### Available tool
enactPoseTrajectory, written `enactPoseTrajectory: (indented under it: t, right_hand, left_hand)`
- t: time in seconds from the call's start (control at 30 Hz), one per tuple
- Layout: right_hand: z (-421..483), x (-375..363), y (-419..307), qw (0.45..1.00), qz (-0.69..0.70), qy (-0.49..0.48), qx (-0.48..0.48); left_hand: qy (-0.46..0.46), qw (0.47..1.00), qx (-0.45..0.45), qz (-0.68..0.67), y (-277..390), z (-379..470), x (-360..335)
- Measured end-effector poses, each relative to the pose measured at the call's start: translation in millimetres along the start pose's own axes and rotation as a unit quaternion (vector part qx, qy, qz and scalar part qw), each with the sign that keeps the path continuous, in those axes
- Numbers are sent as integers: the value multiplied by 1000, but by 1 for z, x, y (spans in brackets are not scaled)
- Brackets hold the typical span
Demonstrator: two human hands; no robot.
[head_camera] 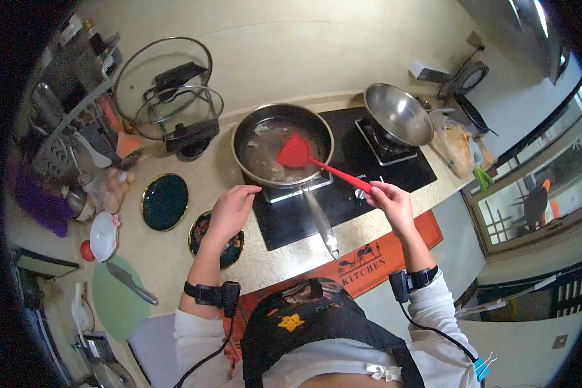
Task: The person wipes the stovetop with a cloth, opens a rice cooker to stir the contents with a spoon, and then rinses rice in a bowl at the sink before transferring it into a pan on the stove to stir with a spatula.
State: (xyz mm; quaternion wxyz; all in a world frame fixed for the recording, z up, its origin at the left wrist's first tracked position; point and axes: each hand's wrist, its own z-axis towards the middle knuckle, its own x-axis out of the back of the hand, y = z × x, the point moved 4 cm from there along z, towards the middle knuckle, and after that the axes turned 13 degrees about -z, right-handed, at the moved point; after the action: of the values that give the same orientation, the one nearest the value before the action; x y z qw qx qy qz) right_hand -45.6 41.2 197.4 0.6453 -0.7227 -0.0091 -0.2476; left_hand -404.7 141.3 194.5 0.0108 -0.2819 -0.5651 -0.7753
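Observation:
My right hand [392,201] is closed on the handle end of a red spatula [295,151]. The spatula's broad head rests in a deep frying pan [283,112] on the left burner, among small pale bits of food. My left hand [233,208] holds nothing, its fingers extended close together beside the pan's lower left rim. Under that wrist, partly hidden, a dark gold-rimmed bowl [232,252] contains pieces of food. The pan's metal handle [322,225] points toward me between my hands.
A steel wok [398,114] tilts over the right burner. Glass lids [174,104] stand behind left. A dark gold-rimmed plate [165,202] lies left of the bowl. Farther left are a white dish [104,236] and a knife [132,283] on a green cutting board [119,310]. Bagged food [453,145] sits right.

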Motion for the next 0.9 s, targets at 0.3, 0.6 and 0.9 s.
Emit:
enactPoseTrajectory:
  t: [0.3, 0.6, 0.9]
  right_hand:
    - [-3, 3, 19, 994, 88, -44, -46]
    - [4, 5, -12, 945, -230, 119, 198]
    - [14, 10, 5, 981, 155, 75, -86]
  left_hand:
    - [-30, 999, 33, 13, 1, 3, -15]
    - [-11, 1000, 23, 3, -12, -6, -15]
    - [-12, 999, 40, 8, -6, -13, -8]
